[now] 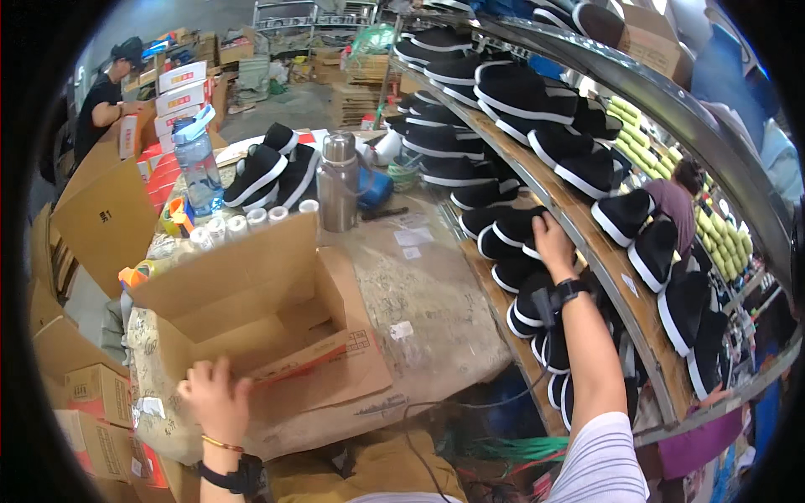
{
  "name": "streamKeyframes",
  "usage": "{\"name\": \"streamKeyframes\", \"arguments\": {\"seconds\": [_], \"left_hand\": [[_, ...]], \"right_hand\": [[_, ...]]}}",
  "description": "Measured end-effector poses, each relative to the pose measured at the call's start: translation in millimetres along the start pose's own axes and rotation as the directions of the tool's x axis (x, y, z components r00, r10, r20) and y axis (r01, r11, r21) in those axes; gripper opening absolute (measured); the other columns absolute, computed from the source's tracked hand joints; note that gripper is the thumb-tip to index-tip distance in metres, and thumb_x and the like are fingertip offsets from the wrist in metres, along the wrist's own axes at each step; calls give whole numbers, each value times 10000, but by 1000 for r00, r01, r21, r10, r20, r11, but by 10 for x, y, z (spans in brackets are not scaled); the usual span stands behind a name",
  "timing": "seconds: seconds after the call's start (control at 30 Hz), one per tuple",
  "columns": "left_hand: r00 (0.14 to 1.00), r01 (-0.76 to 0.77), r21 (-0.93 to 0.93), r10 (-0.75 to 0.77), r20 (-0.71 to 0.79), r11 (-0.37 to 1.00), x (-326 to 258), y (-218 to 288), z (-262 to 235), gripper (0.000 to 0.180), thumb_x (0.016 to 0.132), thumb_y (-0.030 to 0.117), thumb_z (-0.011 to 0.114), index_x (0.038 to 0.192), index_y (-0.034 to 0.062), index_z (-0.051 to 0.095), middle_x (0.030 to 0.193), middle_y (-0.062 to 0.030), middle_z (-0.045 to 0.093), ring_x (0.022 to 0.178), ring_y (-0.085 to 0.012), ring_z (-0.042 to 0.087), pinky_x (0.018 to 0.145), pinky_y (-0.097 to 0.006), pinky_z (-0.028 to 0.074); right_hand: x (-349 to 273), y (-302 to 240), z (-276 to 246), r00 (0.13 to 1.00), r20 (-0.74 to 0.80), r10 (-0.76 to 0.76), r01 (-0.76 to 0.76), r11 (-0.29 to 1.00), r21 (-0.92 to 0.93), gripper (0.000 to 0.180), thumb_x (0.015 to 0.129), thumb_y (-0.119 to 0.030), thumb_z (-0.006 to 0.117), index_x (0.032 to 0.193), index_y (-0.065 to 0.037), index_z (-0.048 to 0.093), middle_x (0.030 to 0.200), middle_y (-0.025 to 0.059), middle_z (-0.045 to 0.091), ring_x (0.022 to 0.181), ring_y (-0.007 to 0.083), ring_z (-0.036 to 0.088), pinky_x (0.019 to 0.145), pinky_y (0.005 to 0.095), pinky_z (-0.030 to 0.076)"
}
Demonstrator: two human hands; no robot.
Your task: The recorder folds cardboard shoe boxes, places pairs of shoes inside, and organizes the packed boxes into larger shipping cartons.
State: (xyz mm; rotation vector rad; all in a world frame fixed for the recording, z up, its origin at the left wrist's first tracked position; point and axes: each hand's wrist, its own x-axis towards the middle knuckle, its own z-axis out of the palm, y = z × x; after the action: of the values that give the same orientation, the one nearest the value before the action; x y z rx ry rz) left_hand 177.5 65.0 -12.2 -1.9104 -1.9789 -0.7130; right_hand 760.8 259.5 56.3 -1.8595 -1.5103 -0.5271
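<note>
My right hand reaches into the lower shelf of the rack, its fingers closed on a black shoe with a white sole. Other shoes of the same kind are packed tightly around it. On the table, an open cardboard box stands with its flaps spread, and bare cardboard shows inside. My left hand is at the box's near left corner, fingers apart and slightly blurred, holding nothing. Whether it touches the cardboard, I cannot tell.
A steel flask, a clear water bottle, white rolls and several black shoes crowd the table's far side. The metal-edged rack curves along the right. Cartons stand lower left. One person works far left, another beyond the rack.
</note>
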Motion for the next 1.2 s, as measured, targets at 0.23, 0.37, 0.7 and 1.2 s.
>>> {"name": "streamKeyframes", "arguments": {"seconds": [0.23, 0.37, 0.7, 1.2], "left_hand": [[997, 26, -69, -21, 69, 997, -79, 169, 309, 315, 709, 232, 687, 934, 48, 567, 995, -142, 542, 976, -340, 471, 900, -470, 302], [972, 95, 118, -118, 203, 988, -111, 64, 182, 348, 715, 316, 692, 911, 48, 588, 980, -151, 543, 970, -336, 476, 883, -473, 305], [992, -15, -130, 31, 121, 991, -25, 61, -6, 415, 782, 363, 686, 1066, 70, 617, 1052, -134, 569, 1053, -315, 488, 935, -474, 279], [928, -296, -481, 129, -350, 825, 449, 269, -555, 473, 647, 31, 750, 1107, 46, 641, 909, -138, 655, 816, -309, 639, 737, -369, 517]], "right_hand": [[413, 1197, 611, 962, 201, 182, -156, 978, -137, 752, 790, -520, 630, 1339, -33, 467, 1338, 220, 505, 1250, 362, 469, 1049, 399, 364], [314, 763, 678, 869, 442, 224, -282, 957, 71, 875, 655, -406, 795, 1339, 12, 443, 1314, 229, 519, 1233, 327, 497, 1032, 400, 386], [-507, -1047, 14, 846, 515, -135, -330, 627, 706, 232, 764, -30, 584, 572, -84, 465, 582, -54, 450, 564, 45, 392, 513, 236, 307], [-2290, -2600, -305, 577, 577, -578, -640, -759, -120, 428, 945, -310, 529, 1229, 3, 466, 1132, 147, 591, 1029, 302, 607, 902, 414, 517]]}}
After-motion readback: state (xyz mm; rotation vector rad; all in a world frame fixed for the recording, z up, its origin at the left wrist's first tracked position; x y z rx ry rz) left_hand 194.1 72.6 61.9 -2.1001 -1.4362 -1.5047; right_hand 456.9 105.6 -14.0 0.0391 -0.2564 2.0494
